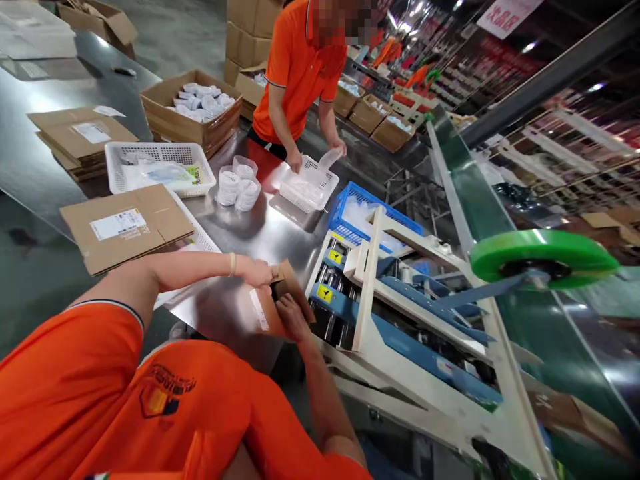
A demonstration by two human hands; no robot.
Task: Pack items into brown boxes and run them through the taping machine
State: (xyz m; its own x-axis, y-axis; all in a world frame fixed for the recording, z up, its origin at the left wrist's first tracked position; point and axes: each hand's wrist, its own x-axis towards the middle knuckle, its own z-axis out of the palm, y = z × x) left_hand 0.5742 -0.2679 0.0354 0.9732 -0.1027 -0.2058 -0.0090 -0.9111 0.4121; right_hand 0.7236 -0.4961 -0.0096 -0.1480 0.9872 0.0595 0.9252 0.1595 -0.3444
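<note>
A small brown cardboard box [273, 322] with a white label on its side stands at the near edge of the metal table, its top at least partly unfolded. My left hand [257, 273] is closed on the box's far left edge by a raised flap. My right hand [293, 316] has its fingers bent over the near right edge at the dark opening, gripping the cardboard there. What lies inside the box is too dark to make out. Just right of the box begins a roller taping machine [326, 293] with yellow warning labels.
Flattened labelled cartons [150, 233] lie on the left, partly over a white basket. Behind are another white basket [111, 175], white rolls [237, 187] and a large carton [200, 137]. A co-worker [305, 80] handles a clear item over a basket. Green tape [590, 257] juts out right.
</note>
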